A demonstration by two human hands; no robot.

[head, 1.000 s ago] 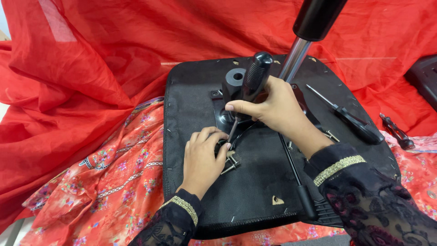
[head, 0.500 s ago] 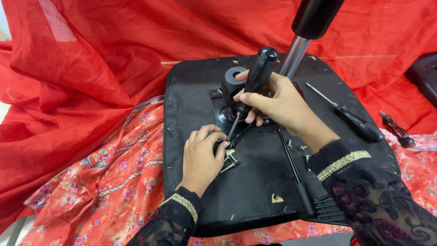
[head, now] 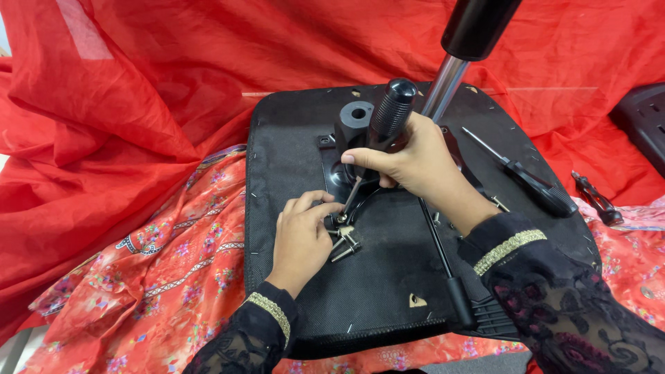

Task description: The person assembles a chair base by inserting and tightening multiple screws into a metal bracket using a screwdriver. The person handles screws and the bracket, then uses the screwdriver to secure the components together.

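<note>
An upturned black chair seat (head: pixel 291 145) lies on red cloth, its metal mechanism plate (head: pixel 350 149) and gas cylinder (head: pixel 447 83) sticking up. My right hand (head: pixel 409 156) grips the black ribbed handle of a screwdriver (head: pixel 391 114), whose tip points down at a screw on the plate's near corner. My left hand (head: pixel 301 232) rests on the seat, fingers pinching at that corner beside the tip. Several loose silver bolts (head: pixel 344 246) lie just right of my left hand.
A second black-handled screwdriver (head: pixel 533 183) lies on the seat's right side. A dark tool (head: pixel 597 201) rests on the cloth further right. A black lever rod (head: pixel 443 266) runs down the seat. Red sheer cloth (head: pixel 138 104) and floral fabric (head: pixel 159 277) surround everything. A black chair part (head: pixel 644 128) sits at the right edge.
My right hand has shifted on the screwdriver handle, turning it slightly. My left hand stays at the plate's corner.
</note>
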